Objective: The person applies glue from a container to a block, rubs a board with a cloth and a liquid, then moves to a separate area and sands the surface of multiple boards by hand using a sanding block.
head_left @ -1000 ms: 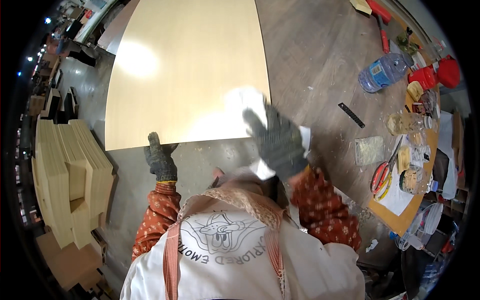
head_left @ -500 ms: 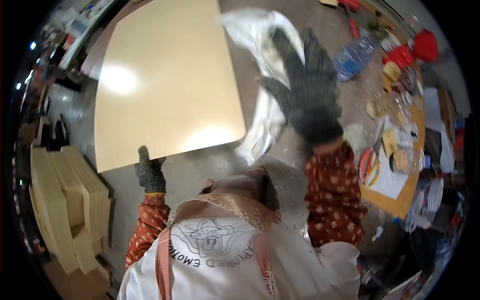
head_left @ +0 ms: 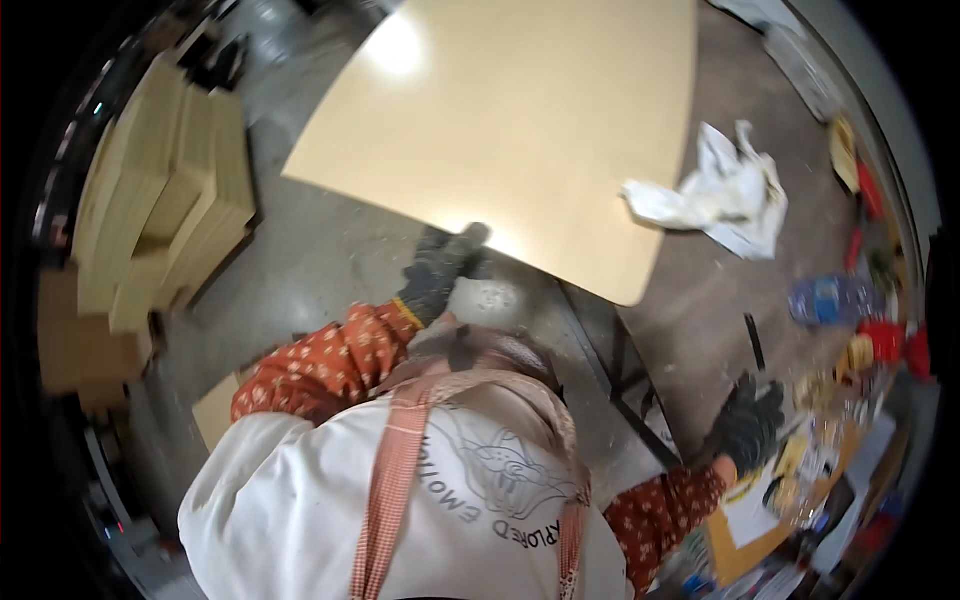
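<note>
A large pale wood-coloured panel (head_left: pixel 520 130) lies on the brown table, its near edge overhanging. At that edge my left hand (head_left: pixel 445 268), in a dark grey knit glove, is closed on the panel with its thumb on top; the fingers underneath are mostly hidden. A crumpled white cloth (head_left: pixel 735 195) rests partly on the panel's right side and partly on the table. My right hand (head_left: pixel 748 425), gloved alike, is at the table's near right with fingers apart and nothing visible in them. Just beyond its fingertips lies a short black strip (head_left: pixel 754 342).
A clear plastic bottle (head_left: pixel 835 300) lies at the right, near red-capped items (head_left: pixel 882 340). Jars and papers clutter an orange-brown board (head_left: pixel 745 560) beside my right hand. Stacked pale panels (head_left: pixel 165 200) stand on the floor at left. A dark metal table frame (head_left: pixel 600 370) shows below the panel.
My right hand has let go of the white cloth and moved toward the near right. The cloth now lies on the panel and table. My left hand still grips the panel edge; the view has turned.
</note>
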